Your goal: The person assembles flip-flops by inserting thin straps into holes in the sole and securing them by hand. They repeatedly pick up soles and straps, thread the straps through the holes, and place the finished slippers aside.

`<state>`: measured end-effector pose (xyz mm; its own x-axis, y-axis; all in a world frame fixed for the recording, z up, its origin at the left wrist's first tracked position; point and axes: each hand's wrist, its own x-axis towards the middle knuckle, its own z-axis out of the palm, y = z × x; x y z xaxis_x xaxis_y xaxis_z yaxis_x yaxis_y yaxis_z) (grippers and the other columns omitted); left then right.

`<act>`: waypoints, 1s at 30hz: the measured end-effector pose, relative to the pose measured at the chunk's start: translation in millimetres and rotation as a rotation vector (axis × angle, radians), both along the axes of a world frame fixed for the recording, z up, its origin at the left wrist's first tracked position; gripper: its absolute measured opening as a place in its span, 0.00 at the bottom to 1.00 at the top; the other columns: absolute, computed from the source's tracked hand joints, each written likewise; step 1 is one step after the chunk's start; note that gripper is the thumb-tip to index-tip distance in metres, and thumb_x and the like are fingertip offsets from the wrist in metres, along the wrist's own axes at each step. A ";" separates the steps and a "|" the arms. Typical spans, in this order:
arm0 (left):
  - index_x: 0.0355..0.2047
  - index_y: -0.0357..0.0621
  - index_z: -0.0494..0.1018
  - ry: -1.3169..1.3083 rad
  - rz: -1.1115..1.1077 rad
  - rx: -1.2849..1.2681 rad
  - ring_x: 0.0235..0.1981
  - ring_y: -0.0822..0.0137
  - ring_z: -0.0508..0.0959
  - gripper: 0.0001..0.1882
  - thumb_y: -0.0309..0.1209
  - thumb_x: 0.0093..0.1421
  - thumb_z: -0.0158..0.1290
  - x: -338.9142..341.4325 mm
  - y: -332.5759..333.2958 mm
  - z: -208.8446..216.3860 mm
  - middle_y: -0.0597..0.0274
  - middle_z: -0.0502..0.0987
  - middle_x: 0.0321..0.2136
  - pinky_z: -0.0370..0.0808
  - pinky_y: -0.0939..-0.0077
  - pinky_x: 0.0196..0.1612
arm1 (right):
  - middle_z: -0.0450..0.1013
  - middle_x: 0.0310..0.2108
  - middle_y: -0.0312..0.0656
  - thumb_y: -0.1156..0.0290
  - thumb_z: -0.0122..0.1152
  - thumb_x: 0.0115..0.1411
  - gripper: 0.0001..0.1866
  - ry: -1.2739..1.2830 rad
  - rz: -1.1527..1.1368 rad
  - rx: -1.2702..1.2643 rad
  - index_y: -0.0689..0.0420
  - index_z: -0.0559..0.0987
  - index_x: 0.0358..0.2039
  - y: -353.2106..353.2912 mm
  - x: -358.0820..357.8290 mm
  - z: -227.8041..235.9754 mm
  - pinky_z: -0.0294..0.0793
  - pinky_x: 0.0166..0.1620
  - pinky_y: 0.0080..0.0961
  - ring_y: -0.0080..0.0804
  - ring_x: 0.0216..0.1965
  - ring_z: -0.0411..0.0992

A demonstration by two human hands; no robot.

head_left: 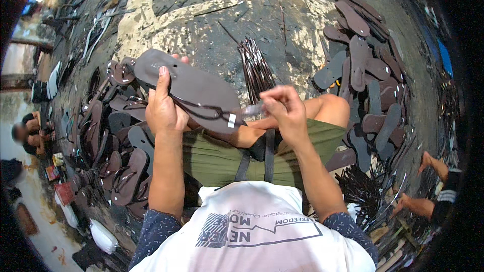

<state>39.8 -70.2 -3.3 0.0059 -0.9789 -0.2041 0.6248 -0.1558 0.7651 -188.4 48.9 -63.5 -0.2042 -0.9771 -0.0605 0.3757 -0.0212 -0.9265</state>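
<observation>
A brown flip-flop (206, 86) is held up in front of me, its sole slanting down to the right. My left hand (165, 105) is closed round its edge, thumb lying on the top face beside a small hole. A dark, glossy strap (194, 105) runs along the near side of the sole, and a small white tag (231, 120) sits by its right end. Close to that end, my right hand (288, 113) is closed in a pinch. A narrow, shiny piece (252, 110) sticks out from its fingers toward the strap, too blurred to name.
A bundle of glossy dark straps (256, 68) lies beyond my crossed legs. Loose soles (359, 60) are heaped on the right. Strapped flip-flops (130, 177) pile up on the left. More straps (364, 184) lie near another person's limbs (416, 204); someone else (33, 133) sits far left.
</observation>
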 end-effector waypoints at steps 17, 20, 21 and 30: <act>0.44 0.36 0.76 -0.470 -0.258 -0.111 0.38 0.69 0.80 0.10 0.24 0.63 0.59 -23.4 62.8 -0.8 0.63 0.81 0.39 0.77 0.73 0.45 | 0.77 0.29 0.45 0.73 0.67 0.57 0.08 0.730 0.039 -0.153 0.60 0.79 0.37 -45.7 34.6 61.9 0.78 0.34 0.31 0.38 0.30 0.78; 0.45 0.36 0.77 -0.534 -0.261 -0.151 0.38 0.70 0.80 0.10 0.25 0.64 0.59 -27.8 66.8 9.2 0.63 0.81 0.39 0.76 0.74 0.45 | 0.76 0.29 0.45 0.76 0.68 0.55 0.08 0.892 -0.049 -0.280 0.61 0.79 0.35 -46.5 33.4 64.3 0.78 0.33 0.31 0.39 0.29 0.78; 0.45 0.36 0.77 -0.559 -0.259 -0.164 0.38 0.70 0.80 0.10 0.25 0.64 0.59 -27.9 67.8 9.6 0.64 0.81 0.39 0.76 0.74 0.45 | 0.77 0.29 0.45 0.78 0.68 0.54 0.08 0.934 -0.074 -0.316 0.62 0.79 0.35 -46.4 33.2 65.1 0.77 0.33 0.30 0.38 0.29 0.78; 0.46 0.36 0.78 -0.739 -0.243 -0.235 0.39 0.72 0.80 0.10 0.25 0.65 0.58 -33.8 75.1 4.6 0.65 0.82 0.40 0.77 0.74 0.45 | 0.76 0.31 0.45 0.78 0.68 0.55 0.07 1.027 -0.071 -0.338 0.62 0.79 0.34 -45.4 37.4 65.0 0.78 0.33 0.32 0.40 0.30 0.78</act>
